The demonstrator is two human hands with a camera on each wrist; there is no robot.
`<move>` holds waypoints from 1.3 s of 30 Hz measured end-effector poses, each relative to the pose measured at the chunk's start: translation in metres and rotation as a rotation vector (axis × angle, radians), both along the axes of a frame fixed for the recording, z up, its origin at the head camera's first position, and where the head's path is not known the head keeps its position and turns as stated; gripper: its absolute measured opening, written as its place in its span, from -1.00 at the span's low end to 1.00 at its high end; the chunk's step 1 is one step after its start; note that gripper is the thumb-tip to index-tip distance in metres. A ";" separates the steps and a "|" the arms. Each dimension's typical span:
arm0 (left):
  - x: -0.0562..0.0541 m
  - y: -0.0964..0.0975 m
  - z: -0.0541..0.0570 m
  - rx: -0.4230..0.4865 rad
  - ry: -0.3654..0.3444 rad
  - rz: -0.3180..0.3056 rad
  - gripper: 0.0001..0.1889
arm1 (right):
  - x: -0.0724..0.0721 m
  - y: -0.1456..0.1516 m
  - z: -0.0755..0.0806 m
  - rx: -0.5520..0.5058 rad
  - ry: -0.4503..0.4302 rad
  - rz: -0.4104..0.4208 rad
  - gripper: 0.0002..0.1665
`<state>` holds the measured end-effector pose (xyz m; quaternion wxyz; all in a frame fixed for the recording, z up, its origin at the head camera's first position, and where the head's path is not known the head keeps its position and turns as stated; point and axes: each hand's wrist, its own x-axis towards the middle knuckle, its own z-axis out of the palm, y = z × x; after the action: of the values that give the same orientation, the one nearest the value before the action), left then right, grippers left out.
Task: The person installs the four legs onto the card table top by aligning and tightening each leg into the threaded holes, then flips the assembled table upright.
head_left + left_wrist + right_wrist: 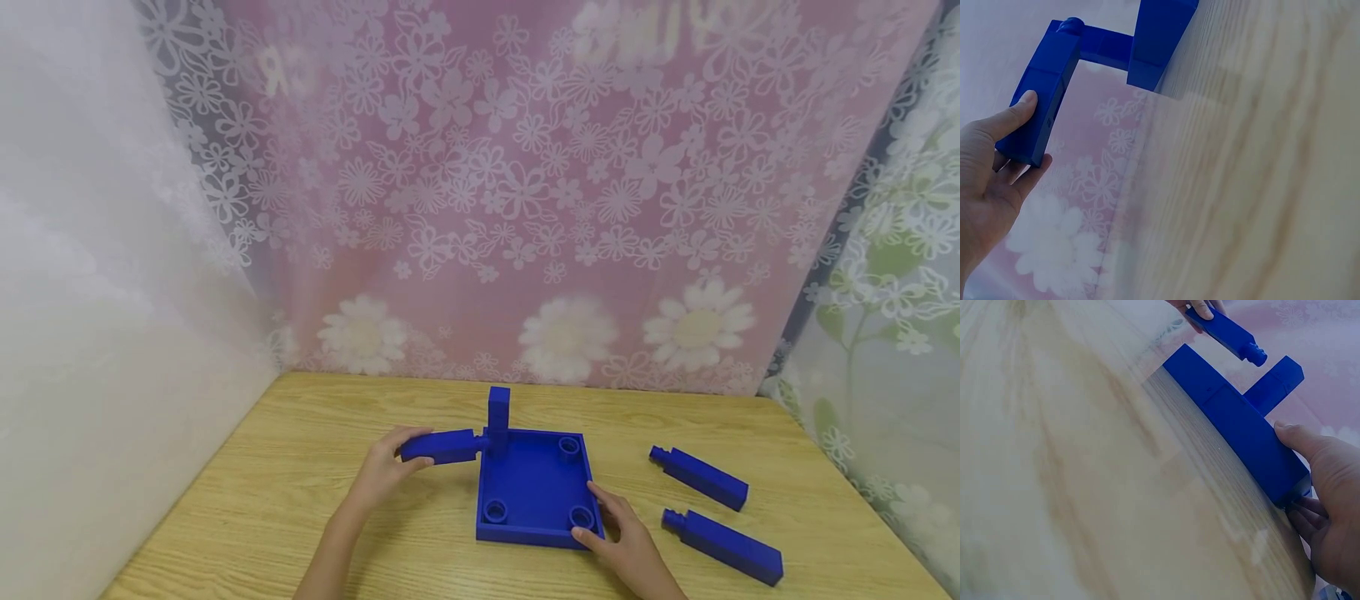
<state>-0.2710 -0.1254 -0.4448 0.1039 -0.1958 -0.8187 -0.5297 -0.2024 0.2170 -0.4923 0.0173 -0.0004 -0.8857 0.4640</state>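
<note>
My left hand (377, 472) pinches a blue square leg with a threaded tip (442, 447) between thumb and fingers. It lies level above the table, its tip pointing right toward the back left corner of a shallow blue square tray (534, 479). Another blue leg (498, 410) stands upright in that corner. Round sockets (569, 447) show in the other three corners. At the front right corner, my right hand (628, 540) grips the tray's edge, thumb over the front rim and fingers along the right side. In the left wrist view, the held leg (1041, 94) shows its screw end beyond my thumb.
Two more blue legs lie on the wooden table (300, 433) to the right of the tray: a farther leg (705, 477) and a nearer leg (731, 546), both with threaded tips toward the tray. A pink flowered curtain (487, 208) hangs behind the table.
</note>
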 end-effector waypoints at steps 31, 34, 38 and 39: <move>-0.012 0.031 0.015 -0.134 0.056 -0.130 -0.61 | -0.001 0.000 0.000 -0.027 0.016 0.001 -0.10; -0.013 0.035 0.017 -0.150 0.076 -0.132 -0.60 | -0.001 0.000 0.000 -0.018 0.020 0.000 -0.09; -0.014 0.040 0.020 -0.177 0.094 -0.116 -0.59 | -0.002 0.001 -0.001 -0.011 0.021 0.000 -0.09; -0.014 0.042 0.021 -0.182 0.098 -0.112 -0.59 | -0.002 0.001 -0.001 -0.013 0.021 0.000 -0.09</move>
<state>-0.2851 -0.0838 -0.4241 0.0957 -0.2755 -0.8452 -0.4478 -0.2039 0.2177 -0.4938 0.0266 0.0045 -0.8825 0.4695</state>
